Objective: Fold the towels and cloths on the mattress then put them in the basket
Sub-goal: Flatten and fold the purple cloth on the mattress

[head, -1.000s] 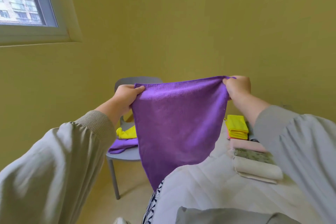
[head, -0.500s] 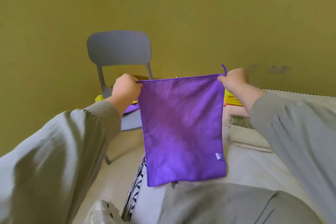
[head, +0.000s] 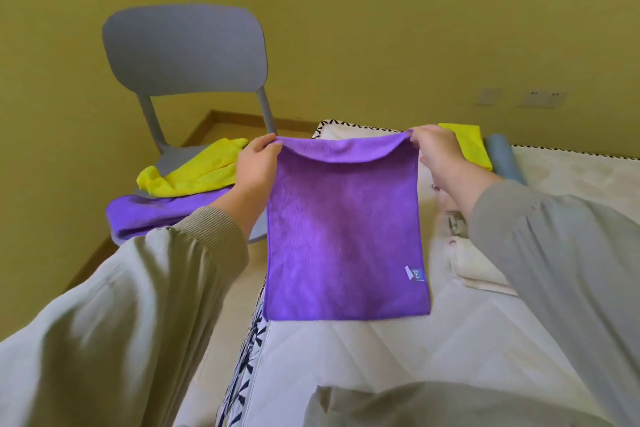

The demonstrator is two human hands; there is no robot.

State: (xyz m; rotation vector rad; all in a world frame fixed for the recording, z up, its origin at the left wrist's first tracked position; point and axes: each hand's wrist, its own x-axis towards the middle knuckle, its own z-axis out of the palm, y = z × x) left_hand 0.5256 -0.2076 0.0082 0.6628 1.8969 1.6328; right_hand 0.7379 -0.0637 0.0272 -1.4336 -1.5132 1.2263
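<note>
Centrally, one purple cloth (head: 343, 236) between left hand (head: 254, 166) and right hand (head: 436, 156)

place: home bedroom | evidence: bare quilted mattress (head: 450, 357) with patterned edge | grey plastic chair (head: 183, 48) beside it | olive-yellow painted wall (head: 381, 10) with wall sockets (head: 540, 99) | wooden skirting (head: 242, 118) | folded cloths (head: 474, 267) stacked on mattress
</note>
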